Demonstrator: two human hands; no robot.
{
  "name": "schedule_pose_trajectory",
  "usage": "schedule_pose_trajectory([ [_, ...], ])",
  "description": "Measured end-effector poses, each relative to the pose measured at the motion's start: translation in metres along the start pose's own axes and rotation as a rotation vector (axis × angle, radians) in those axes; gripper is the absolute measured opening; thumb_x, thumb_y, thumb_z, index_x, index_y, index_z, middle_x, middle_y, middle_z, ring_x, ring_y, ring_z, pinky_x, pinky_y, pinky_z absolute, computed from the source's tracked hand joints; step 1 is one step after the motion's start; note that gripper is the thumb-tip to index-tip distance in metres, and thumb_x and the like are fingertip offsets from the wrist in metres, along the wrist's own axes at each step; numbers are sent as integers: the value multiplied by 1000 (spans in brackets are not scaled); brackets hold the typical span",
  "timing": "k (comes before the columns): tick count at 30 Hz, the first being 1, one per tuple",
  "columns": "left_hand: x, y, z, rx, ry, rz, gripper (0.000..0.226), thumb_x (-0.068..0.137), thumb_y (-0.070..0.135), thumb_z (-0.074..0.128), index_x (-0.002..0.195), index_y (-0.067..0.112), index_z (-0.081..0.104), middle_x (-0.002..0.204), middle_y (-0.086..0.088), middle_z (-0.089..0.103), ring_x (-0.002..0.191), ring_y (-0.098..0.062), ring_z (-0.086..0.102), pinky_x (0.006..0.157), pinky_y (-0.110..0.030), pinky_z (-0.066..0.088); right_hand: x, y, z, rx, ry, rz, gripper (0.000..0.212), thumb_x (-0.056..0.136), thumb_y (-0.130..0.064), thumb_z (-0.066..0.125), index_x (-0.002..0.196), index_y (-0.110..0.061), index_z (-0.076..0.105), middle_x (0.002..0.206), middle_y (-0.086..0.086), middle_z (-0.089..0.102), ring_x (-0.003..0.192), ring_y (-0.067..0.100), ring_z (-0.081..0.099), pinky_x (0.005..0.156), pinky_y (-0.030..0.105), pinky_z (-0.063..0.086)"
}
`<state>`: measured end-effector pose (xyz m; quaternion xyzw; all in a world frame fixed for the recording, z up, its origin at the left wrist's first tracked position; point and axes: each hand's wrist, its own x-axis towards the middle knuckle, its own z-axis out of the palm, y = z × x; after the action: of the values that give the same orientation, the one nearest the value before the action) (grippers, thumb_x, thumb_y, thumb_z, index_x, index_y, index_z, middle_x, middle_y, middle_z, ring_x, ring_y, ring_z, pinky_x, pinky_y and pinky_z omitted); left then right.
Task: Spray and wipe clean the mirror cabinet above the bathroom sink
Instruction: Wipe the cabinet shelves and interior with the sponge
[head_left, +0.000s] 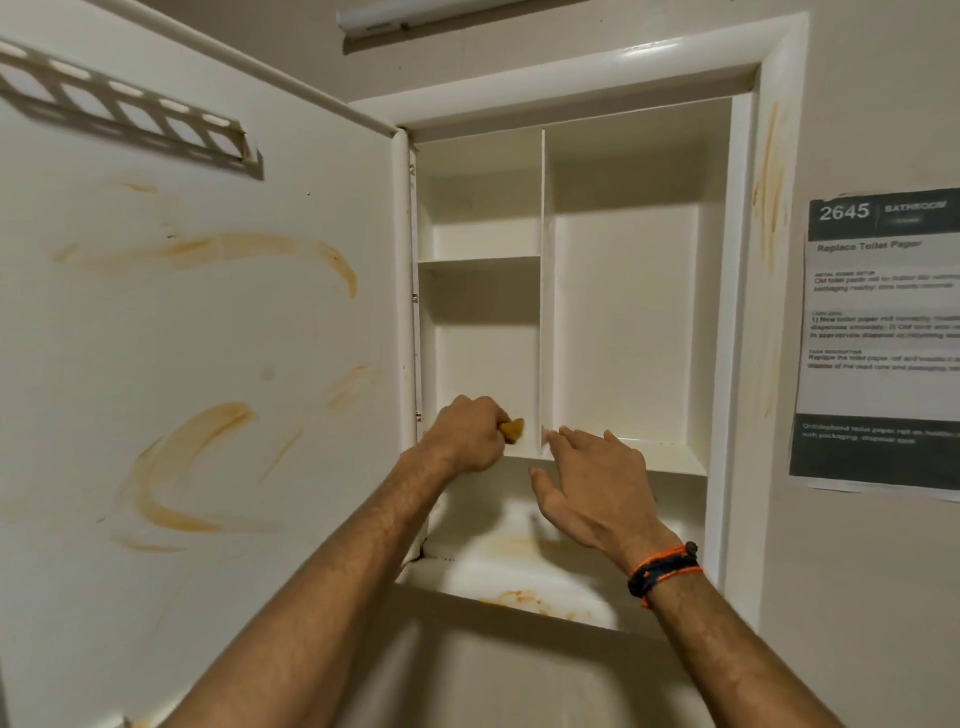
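Nearest to us, our two bare forearms rise from six o'clock toward the cabinet. On our right wrist sits an orange and dark braided wristband (662, 571). Our right hand (597, 493) is released, fingers spread and loose, its fingertips (563, 434) at the front edge of the shelf (670, 457) near the foot of the vertical divider (544, 291); whether they touch it we cannot tell.

At about nine o'clock from that hand, our left hand (467, 434) is clenched around a yellow-orange sponge or cloth (513, 430), only a corner of which shows past the knuckles, pressed low in the left compartment just beside the divider.

Below the hands, at six o'clock, the bottom ledge (519, 582) of the mirror cabinet (623, 312) carries orange-brown smears. The cabinet's open door (208, 364) fills the nine o'clock side, its inner face streaked with curved orange stains, a slotted rack (124, 111) fixed near its top.

Farther off, the white frame (769, 260) shows streaks at two o'clock, and a printed sheet (883, 338) headed 2645 hangs on the wall at three o'clock. A light fixture (415, 15) sits at twelve.
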<state>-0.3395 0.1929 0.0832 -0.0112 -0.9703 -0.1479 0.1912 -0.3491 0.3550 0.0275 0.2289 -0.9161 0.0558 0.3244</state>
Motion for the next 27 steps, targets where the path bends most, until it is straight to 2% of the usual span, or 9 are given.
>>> schedule_pose_trajectory([
  [6, -19, 12, 1, -14, -66, 119, 34, 90, 3, 42, 107, 14, 69, 90, -8, 66, 97, -33, 61, 78, -30, 45, -1, 0, -3, 22, -9, 6, 54, 95, -47, 36, 139, -19, 49, 135, 0, 58, 127, 16, 50, 110, 37, 30],
  [9, -32, 2, -3, -50, -58, 184, 44, 94, 5, 44, 127, 26, 65, 113, 2, 71, 107, -22, 62, 95, -31, 48, -1, 0, -4, 31, -7, 11, 55, 95, -47, 36, 140, -19, 48, 135, 0, 58, 127, 16, 50, 111, 37, 30],
  [12, -44, -6, -7, -85, -52, 242, 43, 97, 7, 46, 130, 28, 62, 127, 4, 67, 114, -14, 60, 101, -27, 45, -1, 1, -5, 45, -20, 9, 56, 95, -46, 36, 143, -18, 45, 137, 0, 57, 129, 16, 48, 112, 37, 28],
  [15, -51, -14, -18, -140, -94, 241, 36, 97, 11, 48, 117, 33, 69, 108, 8, 72, 86, -1, 63, 75, -14, 47, -2, 1, -5, 41, -34, -1, 57, 95, -46, 36, 144, -19, 44, 139, 0, 55, 130, 16, 47, 112, 37, 28],
  [16, -53, -16, -22, -175, -111, 210, 31, 98, 14, 49, 108, 35, 70, 100, 7, 71, 82, -3, 62, 69, -15, 45, -2, 1, -5, 41, -39, -3, 57, 94, -47, 36, 144, -19, 43, 139, 0, 54, 130, 16, 47, 113, 37, 28],
  [18, -55, -22, -33, -333, -70, 110, 23, 100, 18, 48, 102, 30, 67, 99, 0, 67, 91, -16, 61, 72, -24, 48, -2, 1, -4, 50, -40, -5, 57, 94, -46, 36, 144, -20, 42, 139, -1, 54, 130, 16, 47, 114, 38, 26],
  [23, -27, -21, -51, -1176, 264, -267, 18, 98, -2, 42, 98, 6, 59, 108, -22, 66, 87, -27, 70, 70, -38, 61, -4, 1, -3, 52, -29, -20, 58, 93, -48, 35, 143, -21, 43, 136, -2, 54, 127, 15, 48, 113, 36, 25],
  [25, -7, -14, -52, -1295, 374, -350, 20, 94, -7, 40, 101, 1, 58, 110, -24, 65, 98, -35, 68, 83, -50, 58, -6, 0, -3, 51, -22, -21, 58, 92, -49, 34, 143, -23, 43, 136, -4, 55, 126, 14, 48, 113, 34, 25],
  [27, 11, -4, -51, -1282, 477, -369, 26, 93, -3, 43, 106, 6, 64, 106, -15, 68, 99, -32, 67, 89, -48, 56, -6, -1, -3, 55, -7, -25, 59, 92, -50, 32, 144, -24, 41, 139, -6, 52, 128, 12, 45, 115, 34, 23],
])
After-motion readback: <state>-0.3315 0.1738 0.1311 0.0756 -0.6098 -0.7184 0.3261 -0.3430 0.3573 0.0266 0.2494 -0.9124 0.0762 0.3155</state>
